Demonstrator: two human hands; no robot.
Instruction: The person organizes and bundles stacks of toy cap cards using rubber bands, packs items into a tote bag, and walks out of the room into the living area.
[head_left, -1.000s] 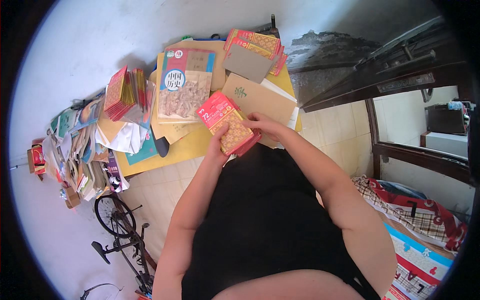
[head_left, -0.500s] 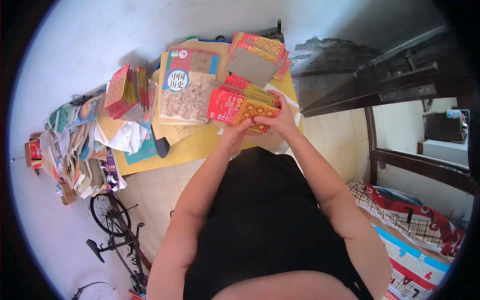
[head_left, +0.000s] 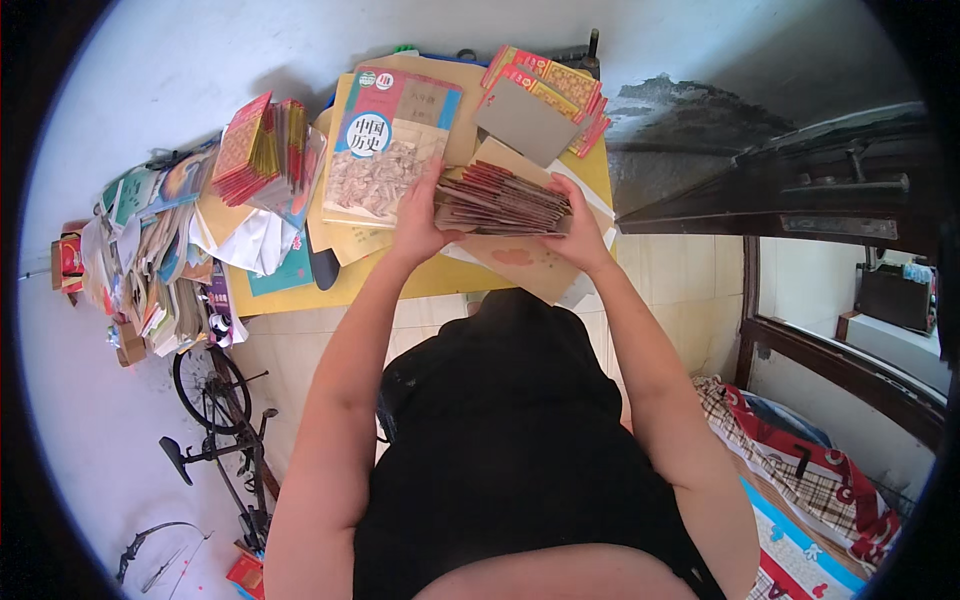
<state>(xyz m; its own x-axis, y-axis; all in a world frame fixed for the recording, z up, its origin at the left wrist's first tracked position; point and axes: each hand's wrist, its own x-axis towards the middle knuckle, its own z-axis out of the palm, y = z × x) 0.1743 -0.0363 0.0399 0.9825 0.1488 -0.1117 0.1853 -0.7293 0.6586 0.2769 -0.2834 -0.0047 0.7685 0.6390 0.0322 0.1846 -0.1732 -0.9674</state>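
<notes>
The stack of thin, dark red packs (head_left: 505, 198) is right between the fingers of both hands, with its edges facing up. The left hand (head_left: 422, 225) is pressed on the left end. Its fingers point away from the body, and its thumb reaches in at the near corner. The right hand (head_left: 580, 225) cups the other end, with its fingers bent at the far corner and its thumb at the near one. So the two hands squeeze the stack from both ends. I can't tell if any fingertips go under it.

Just below the fingers is a brown paper folder (head_left: 530, 268). A schoolbook (head_left: 385, 140) with a red, blue and tan cover lies just past the left fingers. Past the right fingers, a plain gray card (head_left: 525, 120) lies on some red and gold packs (head_left: 592, 92). Well to the left of the left fingers is a pile of red packs (head_left: 240, 160), near a messy heap of books and papers (head_left: 170, 285). The yellow table (head_left: 350, 290) is under the hands.
</notes>
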